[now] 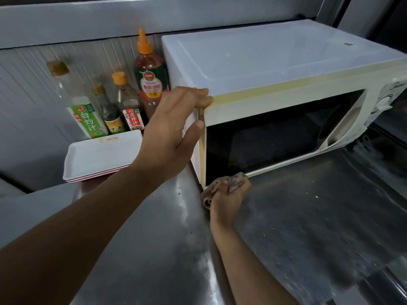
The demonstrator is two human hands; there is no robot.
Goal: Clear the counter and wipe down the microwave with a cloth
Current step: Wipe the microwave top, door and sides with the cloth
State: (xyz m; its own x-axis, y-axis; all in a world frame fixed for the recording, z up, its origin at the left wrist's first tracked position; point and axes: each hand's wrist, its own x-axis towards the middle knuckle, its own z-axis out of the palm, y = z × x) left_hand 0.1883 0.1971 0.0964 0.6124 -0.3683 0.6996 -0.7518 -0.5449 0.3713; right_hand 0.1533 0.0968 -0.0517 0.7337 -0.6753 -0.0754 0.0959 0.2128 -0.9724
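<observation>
A white microwave (264, 62) with a yellowed front frame and a dark door window stands on the steel counter (308, 216). My left hand (174, 133) grips its top front left corner, fingers over the top edge and thumb on the door's left edge. My right hand (229, 194) is closed on a crumpled brownish cloth (236, 180), pressed against the bottom left corner of the microwave door, where the door meets the counter.
Several sauce bottles (149, 75) stand against the ribbed back wall, left of the microwave. A small stack of white rectangular trays (99, 157) lies in front of them. Crumbs and smears dot the counter surface to the right.
</observation>
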